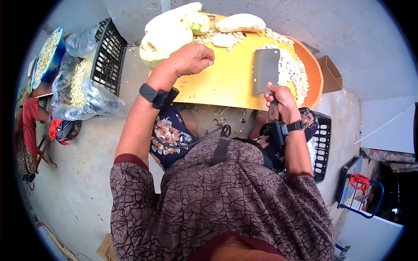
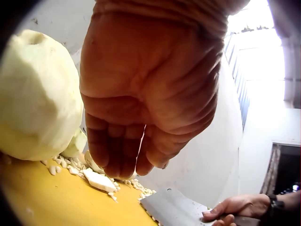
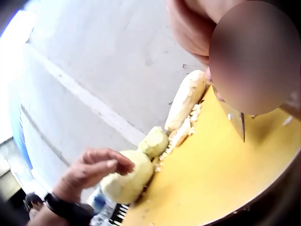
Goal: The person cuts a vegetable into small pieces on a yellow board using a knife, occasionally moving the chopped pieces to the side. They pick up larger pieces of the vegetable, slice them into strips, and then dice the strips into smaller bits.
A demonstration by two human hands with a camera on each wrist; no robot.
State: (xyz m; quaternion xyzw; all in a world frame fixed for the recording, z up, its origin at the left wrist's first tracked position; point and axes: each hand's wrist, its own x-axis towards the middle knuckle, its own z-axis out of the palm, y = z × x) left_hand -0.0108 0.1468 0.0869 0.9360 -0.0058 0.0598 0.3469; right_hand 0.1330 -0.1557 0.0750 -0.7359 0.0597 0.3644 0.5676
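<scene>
My left hand (image 1: 191, 60) hovers above the left part of a yellow cutting board (image 1: 226, 82), fingers loosely bent, nothing held in the palm. Just beyond it sit large peeled pale-green vegetables (image 1: 163, 43), big in the left wrist view too. The right hand (image 1: 284, 99) grips the dark handle of a cleaver (image 1: 266, 71). Its broad blade lies over the right side of the board, beside a heap of small white diced pieces (image 1: 294, 76). A cut white chunk (image 2: 99, 181) rests near the board's far edge among scattered dice. A blurred patch covers much of the right hand in its wrist view.
An orange basin (image 1: 315, 69) extends under the board's right side. A peeled long vegetable (image 1: 240, 22) lies at the far edge. To the left stand a black crate (image 1: 111, 56), a bag of diced pieces (image 1: 78, 85) and a blue bowl (image 1: 56, 54). Another black crate (image 1: 323, 148) is at the right.
</scene>
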